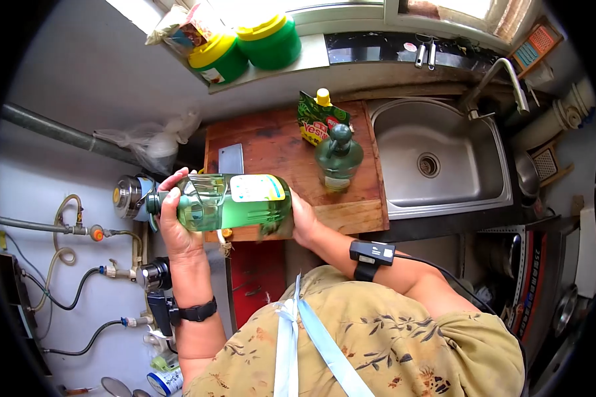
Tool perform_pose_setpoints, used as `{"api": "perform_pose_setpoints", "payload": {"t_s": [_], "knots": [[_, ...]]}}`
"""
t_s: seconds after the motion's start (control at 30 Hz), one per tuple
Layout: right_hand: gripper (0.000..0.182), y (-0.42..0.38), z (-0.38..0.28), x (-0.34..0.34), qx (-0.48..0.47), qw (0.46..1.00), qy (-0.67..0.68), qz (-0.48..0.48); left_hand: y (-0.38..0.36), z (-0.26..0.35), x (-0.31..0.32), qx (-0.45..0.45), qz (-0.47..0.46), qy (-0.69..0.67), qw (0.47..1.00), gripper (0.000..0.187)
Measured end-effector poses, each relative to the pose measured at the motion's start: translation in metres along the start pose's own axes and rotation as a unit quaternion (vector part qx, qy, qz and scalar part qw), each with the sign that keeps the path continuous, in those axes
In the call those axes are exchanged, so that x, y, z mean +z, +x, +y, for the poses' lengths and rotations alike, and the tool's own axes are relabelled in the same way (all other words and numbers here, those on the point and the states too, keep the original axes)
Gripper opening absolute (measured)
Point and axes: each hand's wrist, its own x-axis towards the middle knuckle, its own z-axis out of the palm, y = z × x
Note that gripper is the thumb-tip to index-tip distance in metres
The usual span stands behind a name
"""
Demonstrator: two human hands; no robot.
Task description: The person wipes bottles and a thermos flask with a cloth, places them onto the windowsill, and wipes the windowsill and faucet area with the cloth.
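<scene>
A large clear-green dish soap bottle (228,202) lies nearly level in the air in front of me, its neck pointing left and its white-and-yellow label facing up. Green liquid shows inside it. My left hand (177,215) is wrapped round the neck end. At the base end, my right hand (302,220) grips the bottle, its fingers mostly hidden behind it. Beyond, on the wooden board (265,142), stands a dark green pump bottle (338,159) with a little at its bottom. Behind that is a green pouch (311,119) with a yellow cap.
A metal cleaver blade (231,159) lies at the board's left. The steel sink (444,152) and its faucet (513,79) are to the right. Two green tubs (269,46) with yellow lids stand on the sill. Pipes and a valve (97,233) run along the left wall.
</scene>
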Motion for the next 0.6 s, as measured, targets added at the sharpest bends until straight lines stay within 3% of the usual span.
{"api": "perform_pose_setpoints", "payload": {"t_s": [0.07, 0.13, 0.2, 0.27, 0.33, 0.4, 0.47, 0.53, 0.6], "knots": [[0.047, -0.014, -0.011, 0.017, -0.011, 0.976, 0.219, -0.016, 0.001, 0.005, 0.012, 0.022, -0.015, 0.016, 1.0, 0.037], [0.048, -0.022, -0.033, 0.015, 0.026, 0.964, 0.261, -0.044, 0.003, 0.01, 0.024, 0.051, -0.052, 0.033, 0.997, 0.036], [0.044, -0.031, -0.05, 0.007, 0.03, 0.964, 0.228, -0.136, 0.007, 0.013, 0.032, 0.056, -0.065, 0.033, 0.996, 0.036], [0.039, -0.036, -0.054, -0.002, 0.003, 0.967, 0.218, -0.13, 0.012, 0.017, 0.04, 0.059, -0.076, 0.057, 0.994, 0.036], [0.043, -0.055, -0.061, -0.009, -0.036, 0.986, 0.123, -0.11, 0.017, 0.026, 0.048, 0.053, -0.072, 0.068, 0.994, 0.037], [0.048, -0.069, -0.061, -0.027, -0.027, 0.984, 0.128, -0.118, 0.023, 0.034, 0.055, 0.051, -0.076, 0.07, 0.993, 0.038], [0.045, -0.077, -0.067, -0.043, 0.008, 0.991, 0.015, -0.133, 0.034, 0.041, 0.064, 0.06, -0.096, 0.075, 0.991, 0.038], [0.041, -0.085, -0.073, -0.066, 0.004, 0.992, -0.019, -0.121, 0.046, 0.047, 0.079, 0.072, -0.109, 0.08, 0.988, 0.038], [0.039, -0.084, -0.066, -0.097, -0.016, 0.997, -0.078, 0.007, 0.062, 0.049, 0.092, 0.078, -0.155, 0.047, 0.984, 0.037]]}}
